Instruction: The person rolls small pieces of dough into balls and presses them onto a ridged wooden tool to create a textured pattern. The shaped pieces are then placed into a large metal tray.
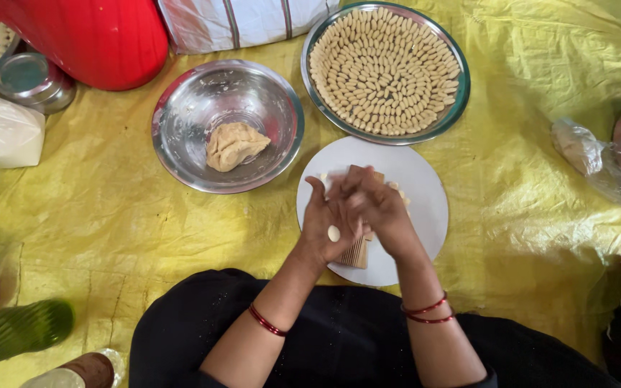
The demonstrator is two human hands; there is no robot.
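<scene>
On the yellow sheet (109,215), a steel bowl (181,154) holds a lump of dough (234,145). The left hand (325,223) carries a small dough piece (333,233) at its palm heel; its long axis runs near upright in frame. Whether the fingers close on it I cannot tell. The right hand (379,208) presses against the left above a ridged wooden board (356,253) on the white plate (425,201). The step looks like shaping; next calls for rolling the piece along the ridges. A steel tray (461,86) of shaped pieces (386,68) sits beyond.

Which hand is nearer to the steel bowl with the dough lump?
Left. The left hand is over the white plate just right of the steel bowl; the right hand lies farther right, pressed against the left.
</scene>
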